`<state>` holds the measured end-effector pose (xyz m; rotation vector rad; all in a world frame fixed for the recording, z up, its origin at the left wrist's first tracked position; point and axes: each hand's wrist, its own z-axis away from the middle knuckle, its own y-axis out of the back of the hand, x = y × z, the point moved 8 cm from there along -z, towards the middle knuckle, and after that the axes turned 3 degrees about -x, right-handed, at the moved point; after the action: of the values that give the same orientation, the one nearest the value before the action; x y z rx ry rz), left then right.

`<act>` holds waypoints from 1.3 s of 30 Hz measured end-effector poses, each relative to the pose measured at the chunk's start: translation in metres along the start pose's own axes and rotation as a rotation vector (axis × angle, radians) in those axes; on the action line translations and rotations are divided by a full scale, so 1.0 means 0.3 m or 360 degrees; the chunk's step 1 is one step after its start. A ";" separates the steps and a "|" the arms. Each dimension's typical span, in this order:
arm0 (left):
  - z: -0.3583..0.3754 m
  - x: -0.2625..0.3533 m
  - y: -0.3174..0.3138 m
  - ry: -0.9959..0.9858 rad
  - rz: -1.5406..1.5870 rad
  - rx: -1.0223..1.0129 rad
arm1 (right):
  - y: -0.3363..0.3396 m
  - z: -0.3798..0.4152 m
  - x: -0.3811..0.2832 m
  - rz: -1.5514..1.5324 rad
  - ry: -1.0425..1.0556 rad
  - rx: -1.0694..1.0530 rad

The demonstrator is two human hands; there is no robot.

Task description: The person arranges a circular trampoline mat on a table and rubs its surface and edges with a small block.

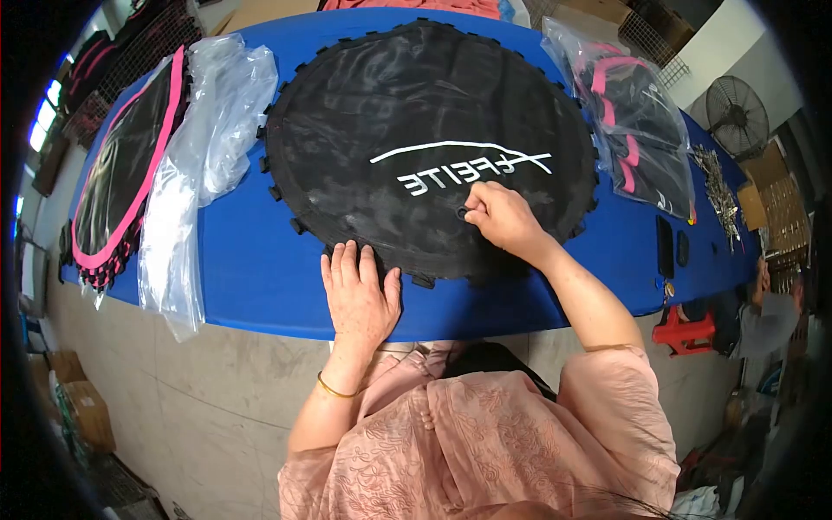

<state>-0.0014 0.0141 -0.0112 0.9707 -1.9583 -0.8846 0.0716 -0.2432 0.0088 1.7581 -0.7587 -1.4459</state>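
A round black trampoline mat (364, 113) with short loops around its rim lies flat on the blue table (260, 299). White lettering and a curved white line are printed on it, upside down from where I sit. My left hand (360, 295) rests flat on the mat's near edge, fingers stretched out and holding nothing. Over the mat, just on the near side of the lettering, my right hand (503, 221) is closed. Its thumb and fingers pinch a small black ring-like thing (462, 212); most of it is hidden by the fingers.
Clear plastic bags (204, 130) and pink-edged black mats (130, 173) lie on the left. A bagged pink and black piece (641, 121) is at the right, near a pile of metal pieces (719, 195) and a black phone-like object (665, 245). A fan (737, 115) stands beyond.
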 end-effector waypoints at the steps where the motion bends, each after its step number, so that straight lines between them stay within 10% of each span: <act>1: 0.001 -0.002 0.000 0.0001 -0.0013 0.0001 | 0.018 0.023 -0.007 0.0100 0.0009 0.0065; 9: -0.007 0.001 -0.016 0.0046 -0.0090 -0.0001 | 0.078 0.010 0.192 0.0094 -0.0458 0.0220; 39: -0.021 0.023 -0.020 0.0101 -0.0148 -0.0043 | -0.144 0.040 -0.295 0.0021 0.0560 0.0277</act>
<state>0.0028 0.0039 -0.0110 1.0685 -1.8559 -0.9183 0.0424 -0.1493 0.0208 2.0635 -0.7215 -1.0441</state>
